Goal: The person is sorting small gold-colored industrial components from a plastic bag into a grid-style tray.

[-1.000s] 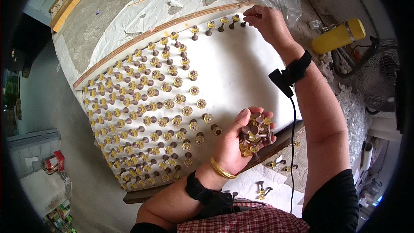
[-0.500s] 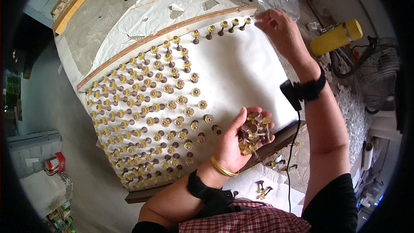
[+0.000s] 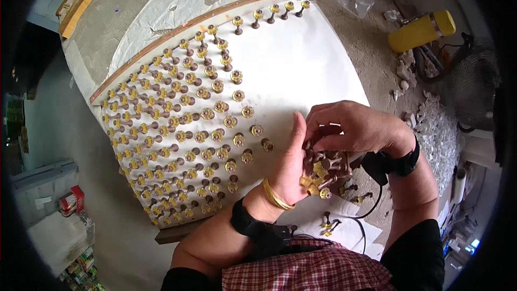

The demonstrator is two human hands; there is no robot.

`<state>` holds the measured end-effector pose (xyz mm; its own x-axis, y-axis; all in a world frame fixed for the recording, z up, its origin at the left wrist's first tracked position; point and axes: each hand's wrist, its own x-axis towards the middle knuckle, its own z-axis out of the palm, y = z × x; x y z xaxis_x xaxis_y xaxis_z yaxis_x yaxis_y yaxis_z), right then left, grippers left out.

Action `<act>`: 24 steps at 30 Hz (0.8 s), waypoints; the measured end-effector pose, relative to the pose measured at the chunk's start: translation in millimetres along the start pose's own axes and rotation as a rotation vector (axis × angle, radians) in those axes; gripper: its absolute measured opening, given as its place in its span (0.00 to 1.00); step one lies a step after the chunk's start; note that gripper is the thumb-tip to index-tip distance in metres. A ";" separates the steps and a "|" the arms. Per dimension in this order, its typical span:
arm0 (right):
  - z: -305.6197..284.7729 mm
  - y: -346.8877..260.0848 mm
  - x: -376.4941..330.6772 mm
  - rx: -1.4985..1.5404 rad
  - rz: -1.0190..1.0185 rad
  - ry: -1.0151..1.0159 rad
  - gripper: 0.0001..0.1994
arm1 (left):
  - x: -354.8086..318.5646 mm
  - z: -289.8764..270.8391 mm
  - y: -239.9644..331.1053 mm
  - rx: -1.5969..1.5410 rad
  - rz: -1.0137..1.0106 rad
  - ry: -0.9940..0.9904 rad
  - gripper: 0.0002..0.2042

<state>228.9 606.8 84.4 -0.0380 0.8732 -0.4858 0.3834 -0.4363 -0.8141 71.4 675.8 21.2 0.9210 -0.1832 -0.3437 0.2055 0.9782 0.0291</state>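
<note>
My left hand [image 3: 291,170] is palm up and cupped, its thumb raised, carrying a heap of small brown-stemmed knobs [image 3: 323,175] with yellow flower-shaped heads. Over that heap my right hand [image 3: 355,126] bends down, fingers curled together among the knobs. Whatever is between those fingertips is hidden. Beyond both hands lies a white-covered board [image 3: 291,59]. Rows of the same knobs [image 3: 208,113] stand on its left part, heads upward, and a single line of several runs along the far edge toward the right corner.
A wooden strip [image 3: 188,25] borders the board's far side. Several loose knobs [image 3: 328,225] lie on white paper near my body. A black cable [image 3: 364,233] hangs from my right wrist. To the right are a yellow bottle [image 3: 417,35], a fan [image 3: 474,97] and crumpled clear plastic [image 3: 436,140].
My right hand has come back from the board's far right corner to the heap in my left palm. The view has shifted slightly. My left hand still holds the knobs.
</note>
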 end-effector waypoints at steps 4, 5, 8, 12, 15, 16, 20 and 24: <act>4.8 3.5 -2.6 -0.132 -0.152 0.152 0.07 | -0.4 -4.8 1.1 -0.117 -0.009 -0.063 0.37; 5.0 2.2 -5.2 -0.129 -0.151 0.152 0.07 | 0.0 -5.8 -0.5 -0.119 -0.011 -0.060 0.37; 7.0 1.1 -9.2 0.079 0.049 0.247 0.08 | 1.7 -16.2 -5.1 -0.131 -0.019 -0.023 0.32; 18.8 10.4 -11.2 0.049 -0.092 0.313 0.11 | 4.8 -21.6 -9.6 -0.053 0.009 -0.025 0.32; 19.9 4.1 -13.9 -0.089 -0.028 0.282 0.15 | 2.6 -12.7 -7.5 -0.091 -0.007 -0.008 0.31; 20.7 0.5 -12.5 -0.071 -0.024 0.260 0.16 | 2.2 -10.2 -7.2 -0.108 -0.004 0.001 0.33; 26.5 -0.5 -11.0 -0.290 -0.101 0.262 0.14 | 2.8 -8.9 -7.0 -0.155 0.006 -0.018 0.35; 27.7 3.2 -12.4 0.015 -0.022 0.471 0.10 | 2.7 -8.6 -4.8 -0.142 0.031 0.038 0.33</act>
<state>205.1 588.5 79.0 0.3784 0.8841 -0.2740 0.3733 -0.4167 -0.8288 70.0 671.4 12.0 0.9123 -0.1512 -0.3805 0.1255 0.9879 -0.0916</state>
